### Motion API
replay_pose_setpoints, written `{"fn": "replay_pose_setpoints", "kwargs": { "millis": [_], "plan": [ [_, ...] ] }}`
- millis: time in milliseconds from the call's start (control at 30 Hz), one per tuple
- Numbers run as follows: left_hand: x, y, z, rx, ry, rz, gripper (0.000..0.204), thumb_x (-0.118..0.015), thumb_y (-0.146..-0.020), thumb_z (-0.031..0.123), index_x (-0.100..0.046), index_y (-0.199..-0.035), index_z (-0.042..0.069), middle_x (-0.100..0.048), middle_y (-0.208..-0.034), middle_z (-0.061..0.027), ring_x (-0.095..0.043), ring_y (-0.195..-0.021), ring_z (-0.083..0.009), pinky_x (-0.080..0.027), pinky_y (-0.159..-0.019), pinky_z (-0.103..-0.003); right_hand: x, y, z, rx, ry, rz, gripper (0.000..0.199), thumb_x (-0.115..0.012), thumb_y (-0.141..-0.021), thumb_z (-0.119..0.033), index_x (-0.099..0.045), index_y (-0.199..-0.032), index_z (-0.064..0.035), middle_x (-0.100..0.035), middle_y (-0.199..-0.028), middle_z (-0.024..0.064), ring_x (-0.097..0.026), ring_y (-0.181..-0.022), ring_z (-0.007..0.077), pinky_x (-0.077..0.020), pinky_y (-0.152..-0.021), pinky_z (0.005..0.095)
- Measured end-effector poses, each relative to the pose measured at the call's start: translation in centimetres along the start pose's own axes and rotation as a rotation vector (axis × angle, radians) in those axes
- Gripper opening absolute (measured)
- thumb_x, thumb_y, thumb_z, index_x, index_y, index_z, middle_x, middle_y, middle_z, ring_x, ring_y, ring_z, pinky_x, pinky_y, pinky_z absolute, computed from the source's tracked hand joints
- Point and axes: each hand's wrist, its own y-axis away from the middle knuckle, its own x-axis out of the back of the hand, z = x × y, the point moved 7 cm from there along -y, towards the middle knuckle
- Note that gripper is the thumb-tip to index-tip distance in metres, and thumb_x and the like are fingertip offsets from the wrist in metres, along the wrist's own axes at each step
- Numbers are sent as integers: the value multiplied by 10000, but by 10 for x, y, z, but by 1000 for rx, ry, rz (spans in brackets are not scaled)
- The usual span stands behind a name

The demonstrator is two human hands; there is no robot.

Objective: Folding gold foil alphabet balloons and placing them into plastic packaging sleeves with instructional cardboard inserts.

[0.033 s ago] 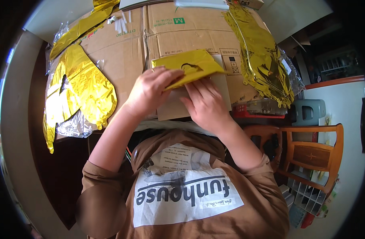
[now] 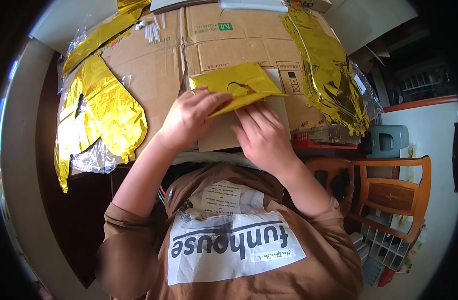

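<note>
A folded gold foil balloon [image 2: 246,80] lies over a pale flat card [image 2: 216,137] near the table's front edge. A dark curved slit or crease shows in its upper face. My left hand [image 2: 191,115] is closed on the foil's near left edge, its fingers bent over it. My right hand [image 2: 265,132] has its fingers stretched out under the foil's raised near edge. The fingertips are hidden by the foil, while the thumb stands apart over the card.
Flat gold foil balloons [image 2: 101,107] lie at the left, and a stack of more gold foil balloons [image 2: 324,75] at the right. White straws [image 2: 153,31] lie far left on the cardboard [image 2: 249,42]. A red basket [image 2: 329,140] and wooden chair [image 2: 389,192] stand at the right.
The foil's near right corner has shifted slightly to the right and lies a little flatter. My right hand has drawn slightly right and toward me; my left hand has barely moved.
</note>
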Motion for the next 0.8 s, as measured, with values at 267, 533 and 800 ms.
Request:
{"fn": "replay_pose_setpoints", "kwargs": {
  "millis": [267,533,800],
  "plan": [
    [-7,21,3,-59,43,-75,378,-745,-754,67,-690,-1127,69,-693,-1133,-107,-648,-1133,-305,-453,-1069,-495,87,-2,28,-10,-246,125,98,-650,-853,-36,-719,-919,-13,-739,-903,114,-716,-779,252,-572,-720,346],
    [24,33,-16,180,96,-171,906,-658,-701,268,-343,-1520,43,-399,-1506,-253,-346,-1430,-420,-259,-1197,-524,-18,-44,82,38,100,-258,652,-524,-996,-480,-416,-1498,-77,-353,-1575,195,-309,-1471,350,-197,-1213,504],
    [16,19,-30,337,166,-191,855,-666,-803,291,-307,-1538,44,-570,-1345,-225,-496,-1297,-400,-322,-1149,-485,-14,-1,77,-87,159,-293,748,-461,-998,-555,-363,-1509,-18,-336,-1552,250,-284,-1457,407,-147,-1204,563]
  ]
}}
